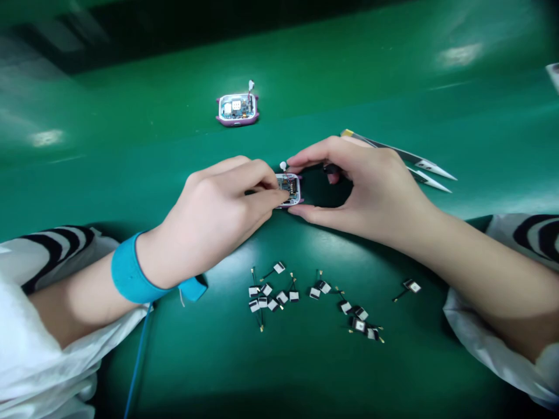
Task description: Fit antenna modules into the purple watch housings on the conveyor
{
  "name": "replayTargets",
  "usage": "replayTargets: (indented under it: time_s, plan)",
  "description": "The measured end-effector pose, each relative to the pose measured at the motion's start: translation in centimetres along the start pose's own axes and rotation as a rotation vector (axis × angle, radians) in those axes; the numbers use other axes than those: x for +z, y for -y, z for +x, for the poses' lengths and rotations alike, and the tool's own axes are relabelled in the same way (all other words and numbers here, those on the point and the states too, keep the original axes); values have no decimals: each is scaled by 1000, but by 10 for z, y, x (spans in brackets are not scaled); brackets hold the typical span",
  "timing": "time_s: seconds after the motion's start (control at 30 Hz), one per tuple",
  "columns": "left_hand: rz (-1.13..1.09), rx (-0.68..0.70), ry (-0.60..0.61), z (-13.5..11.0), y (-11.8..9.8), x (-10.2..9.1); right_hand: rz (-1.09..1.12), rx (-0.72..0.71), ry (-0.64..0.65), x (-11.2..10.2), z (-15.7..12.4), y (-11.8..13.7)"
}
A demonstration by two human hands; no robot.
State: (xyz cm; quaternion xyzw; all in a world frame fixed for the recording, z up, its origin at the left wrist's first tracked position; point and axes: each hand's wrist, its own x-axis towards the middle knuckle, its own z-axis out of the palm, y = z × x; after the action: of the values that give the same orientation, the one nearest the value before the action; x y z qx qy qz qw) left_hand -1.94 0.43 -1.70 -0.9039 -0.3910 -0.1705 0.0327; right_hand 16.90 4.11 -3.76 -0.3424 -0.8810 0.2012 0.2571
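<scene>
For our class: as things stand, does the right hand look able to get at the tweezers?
Probably yes: the tweezers lie by the right hand, partly hidden behind it, and nothing else visibly blocks them; it would likely leave the open case first.

A purple-and-white rounded-square watch case (238, 110) is lying behind a second purple-and-white case (294, 185); white-tipped pointed tweezers (420, 159) are lying right of both, black-and-white square modules (262, 302) in front.

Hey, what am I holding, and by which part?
Your right hand appears to hold the opened watch case by opposite edges; whether your left hand holds anything, I can't tell.
</scene>
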Motion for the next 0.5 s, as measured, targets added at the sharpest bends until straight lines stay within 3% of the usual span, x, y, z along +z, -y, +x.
replayTargets:
  time_s: [0.27, 0.5]
  plan:
    - [-109, -223, 50, 6, -7, -3, -27, -18, -10, 0, -1, 0]
    - [-107, -274, 52, 5, -9, -2, -40, -2, 7, -1, 0, 1]
